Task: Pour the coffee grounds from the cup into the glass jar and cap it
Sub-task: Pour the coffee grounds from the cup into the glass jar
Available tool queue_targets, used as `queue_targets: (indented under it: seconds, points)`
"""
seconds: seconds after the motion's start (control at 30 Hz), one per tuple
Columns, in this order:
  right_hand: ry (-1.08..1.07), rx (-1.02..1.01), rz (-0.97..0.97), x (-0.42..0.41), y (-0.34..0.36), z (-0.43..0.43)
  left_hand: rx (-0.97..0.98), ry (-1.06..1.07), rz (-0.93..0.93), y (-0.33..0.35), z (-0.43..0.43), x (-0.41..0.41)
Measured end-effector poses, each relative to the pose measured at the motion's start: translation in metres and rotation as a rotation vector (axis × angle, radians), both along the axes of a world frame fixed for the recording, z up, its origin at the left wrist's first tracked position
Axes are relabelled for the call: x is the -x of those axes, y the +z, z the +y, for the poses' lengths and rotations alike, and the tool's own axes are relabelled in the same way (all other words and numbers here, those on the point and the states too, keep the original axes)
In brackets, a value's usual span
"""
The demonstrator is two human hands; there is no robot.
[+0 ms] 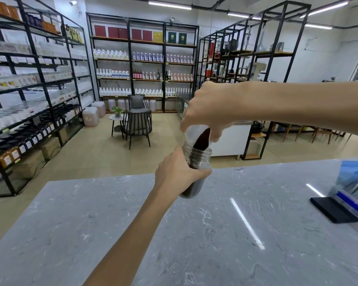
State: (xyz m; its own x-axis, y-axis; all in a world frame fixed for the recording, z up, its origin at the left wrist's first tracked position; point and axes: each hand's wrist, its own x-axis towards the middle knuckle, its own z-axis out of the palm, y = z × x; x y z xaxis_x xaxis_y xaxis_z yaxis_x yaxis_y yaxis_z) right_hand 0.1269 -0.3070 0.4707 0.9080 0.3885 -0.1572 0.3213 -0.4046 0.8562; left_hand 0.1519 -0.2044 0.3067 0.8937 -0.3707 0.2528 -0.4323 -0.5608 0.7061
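Coffee grounds (201,140) run from a tipped cup (196,133) into a glass jar (196,172) held above the worktop (225,234).

The left hand (178,172) comes up from below and is wrapped firmly round the jar's middle; the jar is lifted clear of the worktop, near its far edge, long axis leaning slightly, open mouth up. The right hand (209,108) reaches in from the right, forearm level, fingers closed over the cup, which is tilted steeply with its mouth down over the jar's rim. Dark grounds fill the jar's lower part. The grey marble surface lies bare around the hands; a black pad (333,209) sits well off to the right.
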Motion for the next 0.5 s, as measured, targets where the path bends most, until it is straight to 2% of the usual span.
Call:
queue_targets:
  seconds: [0.5]
  points:
    - [-0.009,0.045,-0.005,0.006,0.001,0.015,0.019,0.018,0.004,0.000,0.005,-0.001]
